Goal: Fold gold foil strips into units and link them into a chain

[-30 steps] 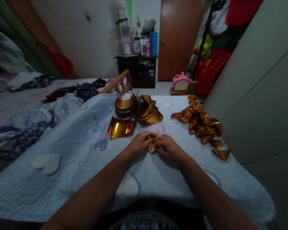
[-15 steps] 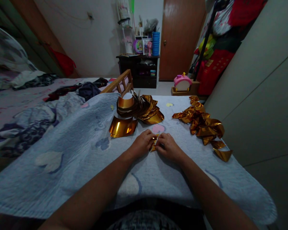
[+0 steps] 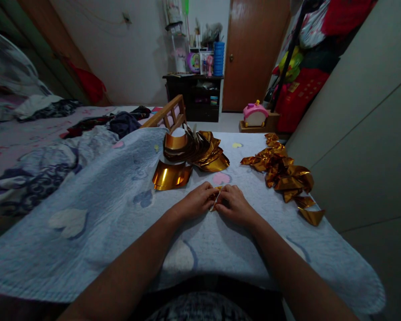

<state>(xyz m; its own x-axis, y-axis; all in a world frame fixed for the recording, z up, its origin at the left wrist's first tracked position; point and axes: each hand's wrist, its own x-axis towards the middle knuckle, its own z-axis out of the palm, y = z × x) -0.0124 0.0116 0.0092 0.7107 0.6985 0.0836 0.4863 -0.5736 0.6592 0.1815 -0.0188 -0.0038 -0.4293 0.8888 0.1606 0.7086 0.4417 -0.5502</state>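
A small piece of gold foil paper (image 3: 215, 199) with a pale edge lies between my hands, above the blue cloth (image 3: 220, 249). My left hand (image 3: 198, 201) grips its left side with closed fingers. On its right side, my right hand (image 3: 233, 204) has its fingers closed too. Fingers cover much of the piece. Beyond my left hand are a few curved gold sheets (image 3: 171, 176), and behind these a fanned stack of gold sheets (image 3: 200, 149). A heap of folded gold pieces (image 3: 280, 171) sits at the right.
A wooden rail (image 3: 167, 113) stands at the cloth's far edge. Bedding and clothes (image 3: 87, 142) lie on the left. A pale cabinet (image 3: 364, 133) borders the right side. A pink toy (image 3: 255, 114) is beyond the cloth.
The foil piece between my hands has shifted in shape, its pale edge now showing more as a slanted line. My hands have barely moved. The camera view has shifted slightly.
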